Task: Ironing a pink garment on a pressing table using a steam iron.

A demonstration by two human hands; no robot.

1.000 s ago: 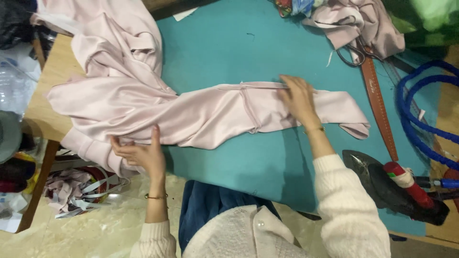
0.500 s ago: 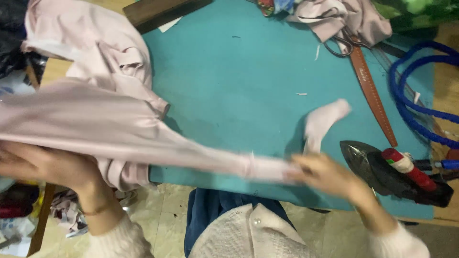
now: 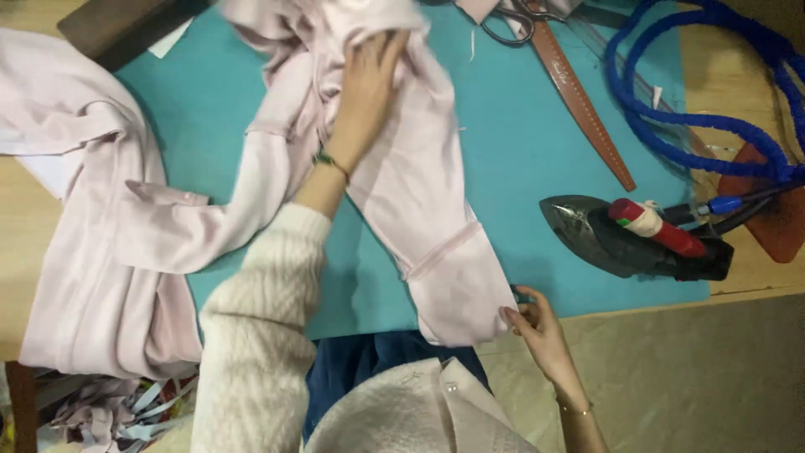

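Swung upward, left hand [image 3: 366, 84] lies flat on pink garment [image 3: 419, 210]; right hand [image 3: 530, 323] seemingly pinches its cuff.

The pale pink garment [image 3: 402, 193] is a soft, thin fabric piece lying crumpled and partly spread. One sleeve runs diagonally from the far edge toward the near edge, with a stitched cuff band near its end; the cuff end overhangs the near edge. A second sleeve extends to the left, ending in a seamed cuff. The main body is bunched in folds at the left side, draping over the left edge. The surface shows creases throughout.
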